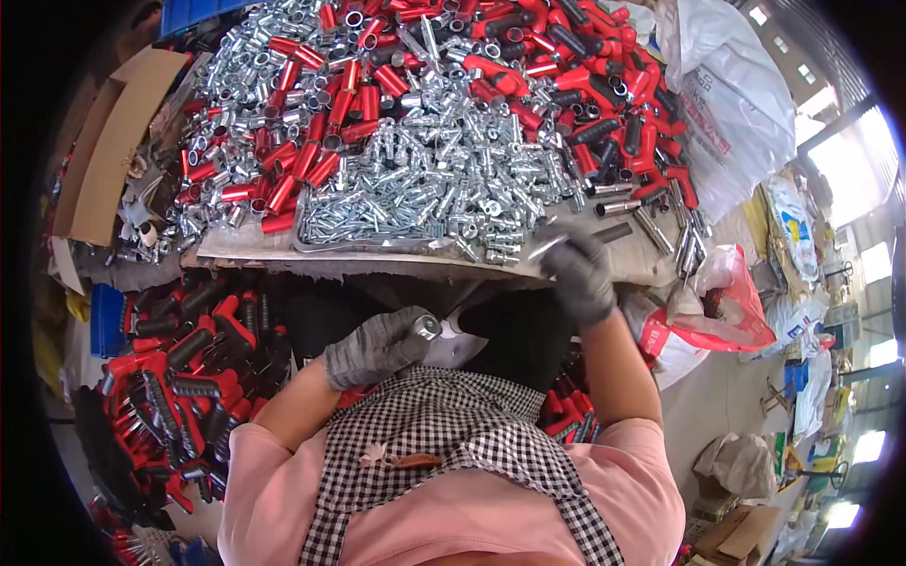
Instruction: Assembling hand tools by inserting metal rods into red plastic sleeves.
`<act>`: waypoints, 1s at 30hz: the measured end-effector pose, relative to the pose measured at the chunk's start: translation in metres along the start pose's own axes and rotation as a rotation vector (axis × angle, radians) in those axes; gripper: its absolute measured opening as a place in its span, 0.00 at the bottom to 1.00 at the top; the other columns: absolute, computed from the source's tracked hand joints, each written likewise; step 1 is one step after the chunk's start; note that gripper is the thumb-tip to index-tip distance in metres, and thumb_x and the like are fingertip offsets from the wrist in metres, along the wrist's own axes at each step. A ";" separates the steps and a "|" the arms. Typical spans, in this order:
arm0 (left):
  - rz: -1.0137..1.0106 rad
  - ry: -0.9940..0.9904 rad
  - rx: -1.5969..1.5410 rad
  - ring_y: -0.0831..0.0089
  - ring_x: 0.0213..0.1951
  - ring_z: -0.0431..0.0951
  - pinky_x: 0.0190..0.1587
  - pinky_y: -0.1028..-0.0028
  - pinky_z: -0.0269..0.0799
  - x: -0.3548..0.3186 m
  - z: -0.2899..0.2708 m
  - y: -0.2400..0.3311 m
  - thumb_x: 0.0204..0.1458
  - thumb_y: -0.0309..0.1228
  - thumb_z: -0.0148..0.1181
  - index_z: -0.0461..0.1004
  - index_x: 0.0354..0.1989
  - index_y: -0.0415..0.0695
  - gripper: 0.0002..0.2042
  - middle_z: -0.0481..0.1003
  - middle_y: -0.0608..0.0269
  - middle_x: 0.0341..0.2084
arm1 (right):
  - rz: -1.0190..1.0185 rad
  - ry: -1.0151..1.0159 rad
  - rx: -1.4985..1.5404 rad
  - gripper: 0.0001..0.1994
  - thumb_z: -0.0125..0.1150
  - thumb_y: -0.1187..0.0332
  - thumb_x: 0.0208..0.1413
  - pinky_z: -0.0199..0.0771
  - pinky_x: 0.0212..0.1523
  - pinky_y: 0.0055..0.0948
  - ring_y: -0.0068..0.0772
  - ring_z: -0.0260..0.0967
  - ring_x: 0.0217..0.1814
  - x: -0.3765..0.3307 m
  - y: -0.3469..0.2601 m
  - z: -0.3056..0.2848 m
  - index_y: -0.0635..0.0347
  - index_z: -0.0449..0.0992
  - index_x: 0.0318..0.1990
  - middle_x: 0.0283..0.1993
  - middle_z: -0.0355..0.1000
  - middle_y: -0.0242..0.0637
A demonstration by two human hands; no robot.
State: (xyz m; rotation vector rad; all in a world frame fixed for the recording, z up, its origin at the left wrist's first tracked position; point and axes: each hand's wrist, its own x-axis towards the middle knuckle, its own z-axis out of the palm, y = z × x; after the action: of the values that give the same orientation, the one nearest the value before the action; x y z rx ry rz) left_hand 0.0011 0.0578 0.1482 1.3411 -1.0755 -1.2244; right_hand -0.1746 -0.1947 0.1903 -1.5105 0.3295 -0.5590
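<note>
My left hand [376, 349], in a grey knit glove, is closed in front of the apron. Out of its fingers sticks the round end of a silver metal sleeve [427, 327]; the rest is hidden in the palm. At the table's front edge, my gloved right hand [582, 275] is smeared by motion. A thin, pale metal piece [547, 247] shows beside its fingertips, and whether they grip it I cannot make out. Just beyond that hand lies a dark flat bar [613, 232]. A heap of small silver metal fittings [425, 174] spreads over a shallow tray [377, 247] ahead.
Red tubes [305, 160] and red-and-black handles [604, 85] pile up farther back. Loose steel tubes [653, 229] lie at the right edge. Finished-looking red-and-black handled tools [179, 377] are heaped on my left. White plastic sacks [736, 104] and a red-white bag [717, 311] flank the right.
</note>
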 end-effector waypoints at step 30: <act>0.072 -0.018 0.243 0.70 0.32 0.74 0.37 0.71 0.70 0.005 0.009 -0.001 0.55 0.40 0.56 0.69 0.47 0.41 0.17 0.73 0.59 0.29 | -0.070 -0.174 -1.937 0.31 0.68 0.56 0.39 0.65 0.56 0.38 0.44 0.67 0.53 0.133 0.065 -0.135 0.53 0.69 0.54 0.50 0.71 0.41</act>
State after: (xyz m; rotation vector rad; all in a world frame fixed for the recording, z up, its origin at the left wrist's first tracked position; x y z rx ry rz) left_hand -0.0070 0.0517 0.1468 1.4625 -1.3065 -1.0798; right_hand -0.1268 -0.3815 0.1373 -3.3919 0.7667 0.0362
